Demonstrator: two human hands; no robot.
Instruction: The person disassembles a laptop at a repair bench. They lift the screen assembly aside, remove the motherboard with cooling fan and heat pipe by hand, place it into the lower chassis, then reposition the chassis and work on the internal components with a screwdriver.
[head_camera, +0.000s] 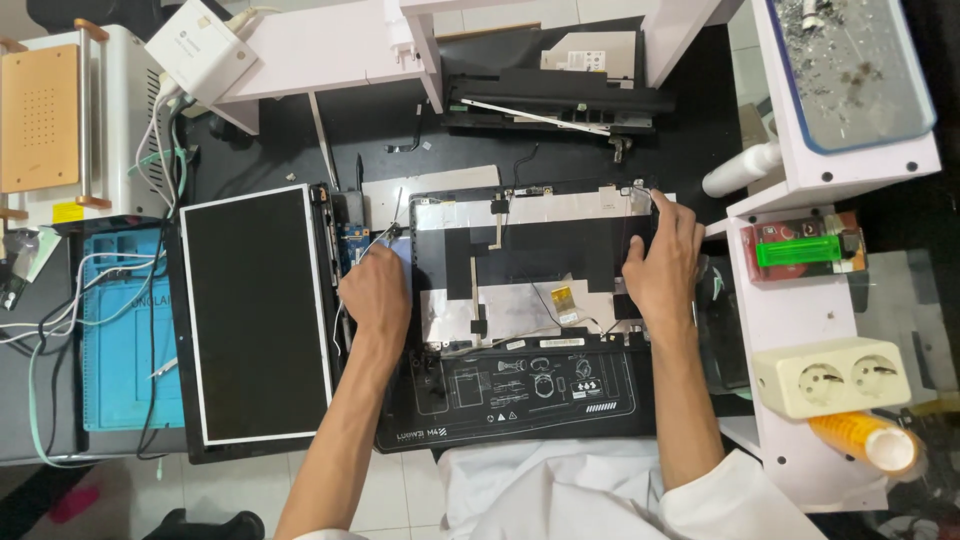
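Laptop lid shell (540, 260) under both hands (662, 262).

Operator: two bare forearms enter the frame from 6 o'clock. Left hand (375, 292) and right hand (662, 262) are ungloved; no rings, watch or wristband visible. White garment with short, loose sleeves covers the torso at 6 o'clock; its right sleeve edge sits at 5 o'clock.

Matt black plastic laptop lid (560, 250) with shiny foil strips; glossy dark screen panel (255, 310).
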